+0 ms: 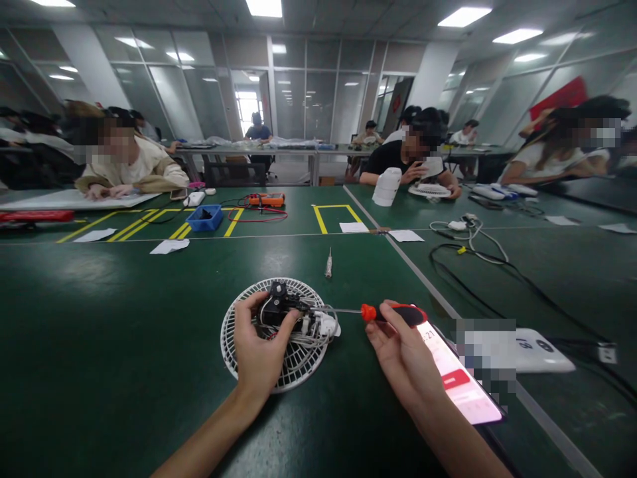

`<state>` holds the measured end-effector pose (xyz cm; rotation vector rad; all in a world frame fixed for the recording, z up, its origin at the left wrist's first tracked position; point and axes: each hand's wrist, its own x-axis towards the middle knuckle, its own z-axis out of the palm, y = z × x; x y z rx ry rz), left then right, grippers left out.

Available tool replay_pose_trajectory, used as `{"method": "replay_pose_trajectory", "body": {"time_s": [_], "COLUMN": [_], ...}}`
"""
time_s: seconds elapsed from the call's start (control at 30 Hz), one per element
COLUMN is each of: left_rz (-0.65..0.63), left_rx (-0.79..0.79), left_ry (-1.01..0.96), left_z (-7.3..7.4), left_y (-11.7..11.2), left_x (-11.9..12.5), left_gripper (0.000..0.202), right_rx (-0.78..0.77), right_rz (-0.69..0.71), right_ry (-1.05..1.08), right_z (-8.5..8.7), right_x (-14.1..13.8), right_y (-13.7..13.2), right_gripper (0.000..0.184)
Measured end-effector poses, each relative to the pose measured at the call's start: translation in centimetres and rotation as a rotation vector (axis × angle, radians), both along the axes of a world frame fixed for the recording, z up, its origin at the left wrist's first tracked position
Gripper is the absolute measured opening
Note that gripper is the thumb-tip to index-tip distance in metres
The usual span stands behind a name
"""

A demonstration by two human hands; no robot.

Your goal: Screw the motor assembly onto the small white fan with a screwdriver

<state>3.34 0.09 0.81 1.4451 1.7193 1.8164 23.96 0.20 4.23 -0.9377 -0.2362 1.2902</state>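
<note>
A round white fan grille (229, 348) lies on the green table, with a black motor assembly (277, 302) and bundled white wires (311, 340) on top of it. My left hand (261, 352) is closed around the motor assembly, thumb on the near side and fingers on the far side. In my right hand (405, 355) is a red and black screwdriver (398, 313), held level by its handle. Its shaft points left and its tip reaches the assembly near my left thumb; the exact contact point is hidden.
A small clear-handled screwdriver (328, 264) lies beyond the grille. To the right are a lit phone (460, 378), a white panel (542, 350) and black cables (497, 265). Farther back stand a blue bin (205, 219) and an orange multimeter (267, 200). Co-workers sit across the table.
</note>
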Motion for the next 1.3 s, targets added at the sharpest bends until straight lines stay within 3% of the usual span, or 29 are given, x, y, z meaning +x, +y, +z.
{"method": "replay_pose_trajectory", "body": {"time_s": [0.1, 0.33, 0.6, 0.83, 1.03, 1.17, 1.3], "left_rz": [0.007, 0.013, 0.007, -0.004, -0.010, -0.003, -0.001], "left_rx": [-0.008, -0.001, 0.005, -0.003, -0.003, -0.003, -0.017], "left_ry": [-0.007, -0.009, -0.026, -0.047, -0.043, -0.039, -0.036], "left_z": [-0.1, -0.3, -0.3, -0.3, -0.3, -0.5, -0.7], "left_y": [0.0, 0.1, 0.2, 0.1, 0.2, 0.3, 0.3], "left_x": [0.2, 0.5, 0.6, 0.6, 0.6, 0.6, 0.5], "left_gripper": [0.057, 0.058, 0.057, 0.056, 0.053, 0.053, 0.054], "right_rx": [0.060, 0.040, 0.012, 0.041, 0.017, 0.015, -0.014], "right_rz": [-0.053, -0.013, -0.020, 0.106, 0.070, 0.073, 0.097], "right_ry": [0.039, -0.016, 0.035, 0.006, 0.059, 0.031, -0.040], "right_z": [0.1, -0.5, -0.3, -1.2, -0.4, -0.7, -1.0], "right_x": [-0.1, -0.7, -0.5, -0.8, -0.7, -0.6, -0.3], "right_y": [-0.1, -0.5, -0.4, -0.5, -0.4, -0.3, -0.4], "right_gripper": [0.062, 0.046, 0.061, 0.039, 0.062, 0.050, 0.058]}}
